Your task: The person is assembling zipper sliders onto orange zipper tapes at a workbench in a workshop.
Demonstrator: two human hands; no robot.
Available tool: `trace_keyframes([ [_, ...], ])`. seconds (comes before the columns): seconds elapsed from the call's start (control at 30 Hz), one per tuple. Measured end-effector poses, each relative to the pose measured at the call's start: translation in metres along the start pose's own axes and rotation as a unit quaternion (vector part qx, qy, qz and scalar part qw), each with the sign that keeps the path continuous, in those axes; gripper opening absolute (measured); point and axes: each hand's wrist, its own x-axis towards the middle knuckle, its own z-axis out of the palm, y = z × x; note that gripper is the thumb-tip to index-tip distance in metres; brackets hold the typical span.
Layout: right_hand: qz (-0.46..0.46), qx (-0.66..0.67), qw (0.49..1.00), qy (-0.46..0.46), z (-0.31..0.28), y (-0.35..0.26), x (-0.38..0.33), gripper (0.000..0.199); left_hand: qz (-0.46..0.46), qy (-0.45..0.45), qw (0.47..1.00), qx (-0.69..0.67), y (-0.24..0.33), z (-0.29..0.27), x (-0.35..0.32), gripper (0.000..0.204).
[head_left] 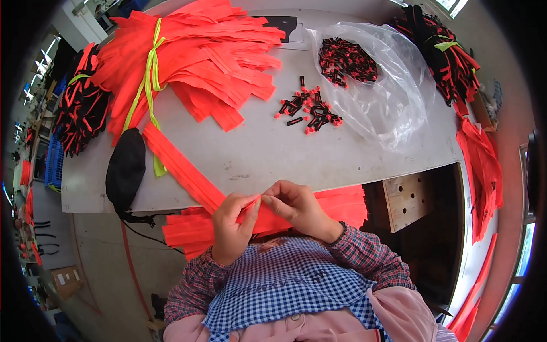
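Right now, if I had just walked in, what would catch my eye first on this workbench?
Most likely the big bundle of bright orange strips tied with a yellow-green band, at the far left of the grey table. Next, the clear plastic bag of small black-and-red parts at the far right, with a loose pile of the parts beside it. At the near edge, the left hand and right hand pinch one orange strip between them.
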Motion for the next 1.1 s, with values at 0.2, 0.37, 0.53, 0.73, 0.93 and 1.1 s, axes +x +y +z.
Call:
trace_keyframes([
  [0.2,0.005,0.066,0.996,0.051,0.012,0.007,0.000,0.012,0.201,0.059,0.963,0.170,-0.017,0.008,0.000,0.023],
  [0.37,0.004,0.112,0.991,0.072,0.013,0.010,0.003,0.012,0.216,0.076,0.958,0.174,-0.017,0.013,0.004,0.019],
  [0.53,-0.099,-0.102,0.989,0.040,0.000,-0.007,0.004,0.017,0.024,0.023,0.999,-0.023,-0.008,0.008,0.012,0.008],
  [0.73,-0.102,-0.086,0.991,0.000,-0.007,-0.002,0.005,0.020,-0.004,-0.016,0.999,-0.035,-0.003,0.007,0.012,0.010],
  [0.93,-0.020,0.080,0.996,0.044,-0.001,0.029,0.011,0.020,0.166,0.036,0.976,0.140,-0.004,0.023,0.009,0.016],
  [1.1,0.071,0.083,0.993,0.047,-0.028,0.018,0.020,0.018,0.165,-0.002,0.976,0.139,-0.011,0.020,0.012,0.019],
])
